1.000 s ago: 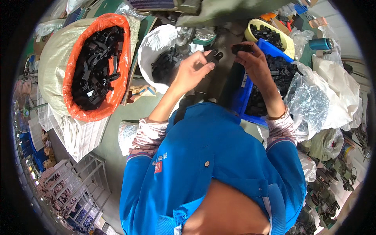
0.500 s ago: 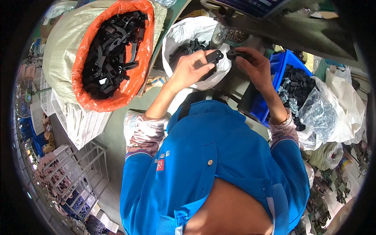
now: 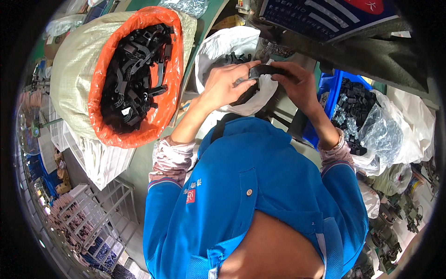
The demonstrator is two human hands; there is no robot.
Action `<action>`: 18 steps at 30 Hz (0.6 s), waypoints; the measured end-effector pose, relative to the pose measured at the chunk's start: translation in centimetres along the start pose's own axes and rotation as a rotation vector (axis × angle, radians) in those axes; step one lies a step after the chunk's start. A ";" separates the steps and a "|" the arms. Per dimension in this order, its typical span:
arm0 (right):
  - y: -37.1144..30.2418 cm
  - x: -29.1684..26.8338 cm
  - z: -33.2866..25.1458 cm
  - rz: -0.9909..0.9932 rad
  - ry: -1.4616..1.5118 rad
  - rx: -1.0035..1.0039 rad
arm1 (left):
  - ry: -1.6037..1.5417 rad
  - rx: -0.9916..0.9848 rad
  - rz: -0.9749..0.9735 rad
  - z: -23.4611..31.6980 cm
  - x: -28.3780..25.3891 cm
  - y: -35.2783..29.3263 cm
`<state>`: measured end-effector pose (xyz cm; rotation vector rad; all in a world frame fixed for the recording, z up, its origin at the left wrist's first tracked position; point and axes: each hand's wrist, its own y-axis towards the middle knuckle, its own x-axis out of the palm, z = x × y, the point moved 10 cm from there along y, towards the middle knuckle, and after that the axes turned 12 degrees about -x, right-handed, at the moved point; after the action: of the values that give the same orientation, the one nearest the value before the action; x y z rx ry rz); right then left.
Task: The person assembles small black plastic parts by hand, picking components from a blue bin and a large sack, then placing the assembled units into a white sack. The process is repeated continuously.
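Observation:
Both my hands are raised over a container lined with a white bag (image 3: 209, 44), which has black parts in it. Between thumb and fingers, my left hand (image 3: 224, 87) grips a small black part (image 3: 253, 73). My right hand (image 3: 299, 89) is closed on a curved black lever-like part (image 3: 269, 69), whose near end meets the part in my left hand. My fingers cover much of both pieces, so I cannot tell whether they are joined.
To the left bulges a woven sack (image 3: 69, 69) with an orange liner (image 3: 98, 123), full of black lever-like parts (image 3: 134, 65). A blue bin (image 3: 329, 90) of black and shiny pieces stands right, beside clear plastic bags (image 3: 383, 135). Dark machinery with a blue plate (image 3: 320, 16) overhangs the far side.
My hands have come together, closing the gap between the two black parts until they meet. The right-hand part has turned and shows more of its length.

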<state>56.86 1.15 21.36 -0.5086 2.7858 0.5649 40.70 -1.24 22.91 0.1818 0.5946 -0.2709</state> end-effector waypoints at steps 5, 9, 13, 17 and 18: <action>0.5 -0.3 0.3 0.033 -0.049 -0.060 | 0.180 0.145 0.003 0.9 -0.8 1.5; 1.6 -0.7 -1.0 0.073 -0.114 -0.107 | 0.231 0.262 0.025 3.0 -2.4 2.9; 2.2 -1.3 -2.2 0.139 -0.255 -0.293 | 0.220 0.307 0.034 3.8 -3.3 4.3; 2.8 -1.5 -2.4 0.134 -0.290 -0.264 | 0.250 0.293 0.011 3.1 -3.3 5.5; 2.7 -1.5 -2.2 0.167 -0.297 -0.282 | 0.248 0.276 -0.016 2.9 -3.2 5.7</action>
<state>56.84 3.00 24.63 -0.2214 2.4904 0.9921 41.46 4.12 27.64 0.4820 0.8041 -0.3483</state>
